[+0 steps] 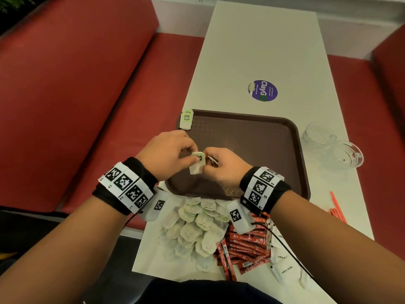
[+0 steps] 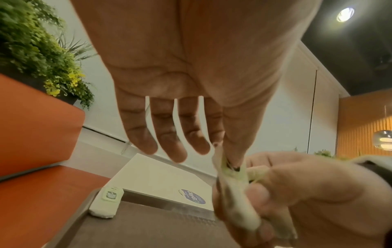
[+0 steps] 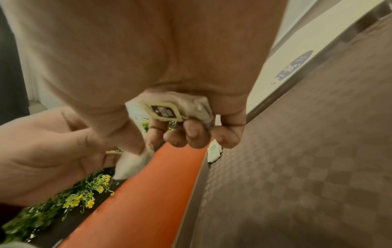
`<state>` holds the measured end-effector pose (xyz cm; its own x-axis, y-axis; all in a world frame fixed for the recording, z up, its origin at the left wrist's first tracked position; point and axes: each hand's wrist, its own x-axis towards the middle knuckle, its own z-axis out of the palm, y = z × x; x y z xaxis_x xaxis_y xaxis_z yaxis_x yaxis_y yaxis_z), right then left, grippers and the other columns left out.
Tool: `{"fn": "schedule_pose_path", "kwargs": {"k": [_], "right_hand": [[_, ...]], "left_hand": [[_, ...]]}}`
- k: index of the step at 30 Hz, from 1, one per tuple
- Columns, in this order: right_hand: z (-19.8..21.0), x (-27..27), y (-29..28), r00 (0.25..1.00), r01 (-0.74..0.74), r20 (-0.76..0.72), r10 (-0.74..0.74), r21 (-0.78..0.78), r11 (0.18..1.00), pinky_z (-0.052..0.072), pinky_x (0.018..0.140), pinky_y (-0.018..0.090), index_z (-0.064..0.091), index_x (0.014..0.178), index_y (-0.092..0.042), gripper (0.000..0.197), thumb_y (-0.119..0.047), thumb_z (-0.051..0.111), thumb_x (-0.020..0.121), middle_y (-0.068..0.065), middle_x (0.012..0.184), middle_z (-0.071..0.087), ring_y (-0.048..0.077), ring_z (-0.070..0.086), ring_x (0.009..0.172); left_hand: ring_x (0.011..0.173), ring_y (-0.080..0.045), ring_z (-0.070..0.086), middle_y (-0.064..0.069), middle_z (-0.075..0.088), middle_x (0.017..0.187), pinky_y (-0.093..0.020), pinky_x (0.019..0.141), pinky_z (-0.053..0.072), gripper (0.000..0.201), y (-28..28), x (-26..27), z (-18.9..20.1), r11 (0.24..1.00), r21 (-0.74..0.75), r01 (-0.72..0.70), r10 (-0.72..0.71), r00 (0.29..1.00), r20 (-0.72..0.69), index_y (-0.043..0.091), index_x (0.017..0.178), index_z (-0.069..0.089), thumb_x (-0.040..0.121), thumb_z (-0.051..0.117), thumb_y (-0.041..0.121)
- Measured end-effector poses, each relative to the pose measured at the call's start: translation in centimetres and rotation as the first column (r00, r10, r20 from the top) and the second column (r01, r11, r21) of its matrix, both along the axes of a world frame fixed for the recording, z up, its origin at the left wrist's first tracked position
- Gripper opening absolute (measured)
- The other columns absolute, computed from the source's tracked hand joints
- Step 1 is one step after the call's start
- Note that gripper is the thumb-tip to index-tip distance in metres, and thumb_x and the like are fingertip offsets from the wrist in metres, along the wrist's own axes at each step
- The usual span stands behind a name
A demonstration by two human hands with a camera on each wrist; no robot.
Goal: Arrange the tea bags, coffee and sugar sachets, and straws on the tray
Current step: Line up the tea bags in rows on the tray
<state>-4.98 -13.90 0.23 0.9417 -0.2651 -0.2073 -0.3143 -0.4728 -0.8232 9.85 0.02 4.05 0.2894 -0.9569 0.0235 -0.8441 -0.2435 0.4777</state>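
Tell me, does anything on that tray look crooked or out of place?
Yes: the one tea bag already set down sits at the tray's far left corner, propped on the rim with its edge hanging over rather than lying flat inside. Both hands hold a second tea bag above the tray.

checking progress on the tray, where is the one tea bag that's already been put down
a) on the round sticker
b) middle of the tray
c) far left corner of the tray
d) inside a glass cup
c: the placed tea bag lies at the far left corner of the tray, over its rim, while both hands hold another tea bag above the tray.
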Motion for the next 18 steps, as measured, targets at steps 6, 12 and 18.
{"fn": "schedule_pose_path", "kwargs": {"k": [6,12,18], "right_hand": [[-1.1,0.3,-0.3,0.992,0.111,0.063,-0.113,0.033,0.993,0.048,0.063,0.029,0.064,0.094,-0.018,0.008,-0.026,0.066,0.095,-0.004,0.079,0.065,0.012,0.058,0.067],[-1.5,0.3,-0.7,0.983,0.178,0.035,-0.179,0.027,0.984,0.047,0.067,0.033,0.057,0.109,-0.018,0.013,-0.019,0.061,0.096,-0.006,0.083,0.059,0.011,0.054,0.068],[-1.7,-0.3,-0.9,0.951,0.308,-0.030,-0.307,0.148,0.940,0.038,0.056,0.033,0.037,0.090,-0.019,0.015,-0.012,0.049,0.093,0.002,0.075,0.046,0.015,0.039,0.058]], "left_hand": [[0.077,-0.001,0.063,0.014,0.070,0.084,-0.024,0.074,0.053,0.018,-0.5,0.4,-1.2,0.992,-0.019,-0.123,0.111,0.947,-0.301,0.030,0.097,0.072,0.081,0.080,0.035],[0.083,-0.016,0.069,0.006,0.074,0.087,-0.040,0.084,0.056,0.010,-2.8,3.5,-3.4,0.980,0.104,-0.171,0.197,0.907,-0.373,0.023,0.094,0.075,0.084,0.079,0.026],[0.083,-0.011,0.065,0.007,0.071,0.087,-0.023,0.079,0.049,0.010,-7.9,9.2,-5.6,0.837,0.140,-0.529,0.547,0.816,-0.184,0.023,0.086,0.073,0.081,0.080,0.027]]}}
